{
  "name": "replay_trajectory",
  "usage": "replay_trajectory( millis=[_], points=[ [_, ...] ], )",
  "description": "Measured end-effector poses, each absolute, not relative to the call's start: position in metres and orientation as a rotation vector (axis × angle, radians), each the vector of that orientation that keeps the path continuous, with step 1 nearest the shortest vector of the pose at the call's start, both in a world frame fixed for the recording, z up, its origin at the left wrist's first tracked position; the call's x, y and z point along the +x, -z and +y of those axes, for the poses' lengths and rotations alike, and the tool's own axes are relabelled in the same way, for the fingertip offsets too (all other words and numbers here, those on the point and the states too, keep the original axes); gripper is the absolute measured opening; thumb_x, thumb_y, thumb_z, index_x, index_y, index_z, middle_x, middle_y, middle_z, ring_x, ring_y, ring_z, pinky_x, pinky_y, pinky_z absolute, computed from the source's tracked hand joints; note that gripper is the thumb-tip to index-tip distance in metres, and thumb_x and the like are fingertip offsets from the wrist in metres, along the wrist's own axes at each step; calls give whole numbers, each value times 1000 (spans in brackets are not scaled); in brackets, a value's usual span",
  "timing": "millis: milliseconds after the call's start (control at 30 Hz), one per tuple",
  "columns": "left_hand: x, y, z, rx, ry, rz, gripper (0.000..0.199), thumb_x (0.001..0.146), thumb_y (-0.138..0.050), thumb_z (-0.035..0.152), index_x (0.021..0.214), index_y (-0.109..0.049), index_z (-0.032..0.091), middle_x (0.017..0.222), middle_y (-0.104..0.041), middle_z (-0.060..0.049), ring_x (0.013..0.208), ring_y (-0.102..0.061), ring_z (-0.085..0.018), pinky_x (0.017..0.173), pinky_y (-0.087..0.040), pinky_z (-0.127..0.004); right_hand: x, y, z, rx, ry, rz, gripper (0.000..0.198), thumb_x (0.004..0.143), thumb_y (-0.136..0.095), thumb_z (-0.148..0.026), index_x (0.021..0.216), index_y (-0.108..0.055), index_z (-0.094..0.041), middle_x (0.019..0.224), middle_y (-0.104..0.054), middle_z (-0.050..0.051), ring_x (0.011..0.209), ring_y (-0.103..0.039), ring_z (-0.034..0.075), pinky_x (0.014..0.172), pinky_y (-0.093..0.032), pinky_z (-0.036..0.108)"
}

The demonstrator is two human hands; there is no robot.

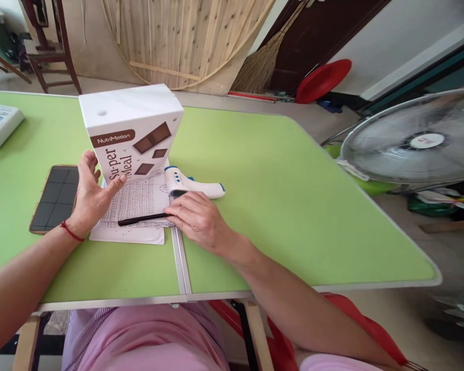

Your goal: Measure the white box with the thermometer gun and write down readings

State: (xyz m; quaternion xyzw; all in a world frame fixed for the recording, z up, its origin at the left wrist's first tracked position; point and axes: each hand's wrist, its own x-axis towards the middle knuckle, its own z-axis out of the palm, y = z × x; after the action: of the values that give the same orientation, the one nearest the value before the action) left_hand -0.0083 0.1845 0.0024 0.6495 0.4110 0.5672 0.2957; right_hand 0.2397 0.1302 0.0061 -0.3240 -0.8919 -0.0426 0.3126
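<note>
A white NutriMotion box (139, 141) stands upright on the table, at the far edge of some handwritten sheets (139, 201). My left hand (90, 193) is around its lower left corner, thumb on the front and fingers at the side. A black pen (141, 219) lies slantwise over the sheets. Its right end runs into the fingers of my right hand (197, 219), which are closed on it. Just beyond that hand, a white and blue infrared thermometer (193, 185) rests on its side beside the box. My right fingertips are partly hidden.
A dark phone-like slab (58, 198) lies left of the sheets on the green table (294, 206). A white device (2, 126) sits at the far left. A metal seam (181, 263) crosses the tabletop. To the right stands a fan (421, 139), beyond the table's edge.
</note>
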Motion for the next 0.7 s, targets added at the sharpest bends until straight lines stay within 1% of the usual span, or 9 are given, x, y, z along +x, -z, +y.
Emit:
replay_trajectory(
  millis=[67, 167, 233, 300, 367, 433, 500, 600, 700],
  points=[
    [-5, -2, 187, 1666, -1497, 1043, 68, 72, -80, 45, 122, -40, 22, 133, -48, -13, 125, -50, -30, 99, -50, -42, 239, -5, 129, -888, 58, -2451, 10, 88, -61, -16, 89, -71, -15, 83, -68, 8, 80, -59, 20, 70, -48, 34],
    [-3, -3, 190, 1626, -1468, 1090, 69, 70, -82, 41, 122, -41, 21, 134, -50, -14, 122, -53, -30, 98, -52, -42, 239, -6, 128, -917, 15, -2469, 12, 89, -60, -19, 89, -72, -15, 85, -66, 8, 81, -58, 20, 71, -50, 35],
    [-4, -3, 191, 1582, -1453, 1127, 69, 70, -82, 38, 122, -41, 21, 133, -50, -14, 120, -56, -29, 96, -54, -42, 241, -5, 131, -933, 29, -2358, 14, 90, -58, -21, 90, -71, -17, 84, -65, 7, 81, -59, 20, 73, -51, 37],
    [-6, -3, 190, 1544, -1457, 1146, 70, 68, -83, 36, 122, -42, 21, 133, -50, -14, 121, -55, -30, 96, -55, -42, 245, -4, 137, -1046, 81, -2183, 17, 89, -54, -19, 94, -70, -19, 87, -65, 7, 85, -61, 22, 77, -52, 41],
    [-8, -3, 189, 1538, -1453, 1172, 72, 66, -84, 36, 123, -43, 21, 133, -50, -14, 124, -53, -31, 96, -55, -42, 252, 0, 145, -1243, 148, -2049, 26, 83, -55, -16, 106, -67, -18, 101, -65, 12, 98, -60, 27, 86, -51, 47],
    [-9, -4, 188, 1546, -1435, 1195, 72, 66, -84, 35, 124, -44, 23, 133, -51, -12, 125, -52, -31, 97, -55, -43, 259, 6, 153, -1420, 168, -2051, 45, 76, -57, -15, 121, -60, -13, 121, -61, 18, 113, -55, 33, 94, -47, 54],
    [-10, -6, 186, 1541, -1424, 1204, 71, 67, -84, 35, 125, -45, 23, 133, -53, -11, 125, -52, -30, 98, -54, -45, 263, 12, 159, -1513, 108, -2151, 55, 75, -56, -14, 130, -53, -9, 129, -58, 21, 118, -54, 36, 98, -43, 58],
    [-10, -8, 183, 1531, -1431, 1235, 68, 67, -83, 36, 123, -48, 22, 131, -56, -11, 124, -53, -31, 100, -52, -48, 266, 16, 164, -1538, -14, -2222, 49, 78, -51, -12, 126, -56, -11, 117, -66, 17, 108, -60, 32, 97, -45, 58],
    [-9, -12, 179, 1513, -1439, 1244, 61, 68, -82, 37, 118, -52, 21, 130, -57, -11, 122, -55, -31, 98, -53, -48, 267, 10, 161, -1482, -86, -2023, 44, 76, -55, -15, 120, -59, -14, 112, -67, 15, 104, -61, 30, 93, -50, 53]
  ],
)
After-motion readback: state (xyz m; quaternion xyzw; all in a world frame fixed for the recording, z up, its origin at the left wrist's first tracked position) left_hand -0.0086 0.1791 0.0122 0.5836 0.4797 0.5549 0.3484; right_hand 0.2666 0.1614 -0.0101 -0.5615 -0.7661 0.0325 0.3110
